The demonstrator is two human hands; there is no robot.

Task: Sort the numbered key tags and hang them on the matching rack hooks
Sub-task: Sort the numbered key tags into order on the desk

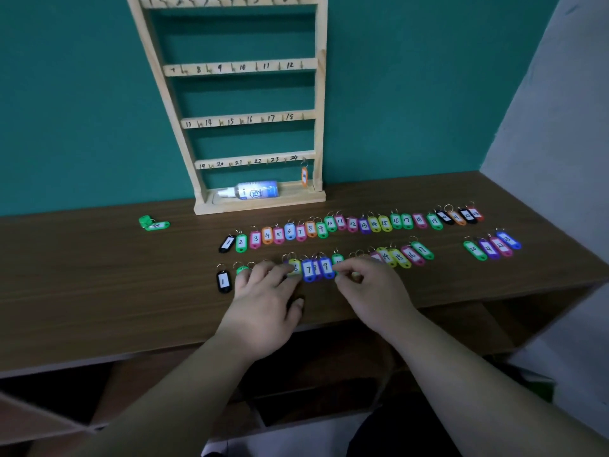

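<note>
Resting on near tag row (400, 257): left hand (263, 291), fingers spread flat; right hand (369, 285), fingertips pinched at blue tag 9 (326, 267).

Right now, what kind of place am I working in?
Probably a key-sorting workstation in an office or storeroom, though I can't be sure. A wooden rack with numbered hooks stands against a teal wall, rows of numbered key tags lie on a brown desk.

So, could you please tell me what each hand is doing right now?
Left hand: open, fingers spread on the near row of tags.
Right hand: pinching, contents unclear.
</note>
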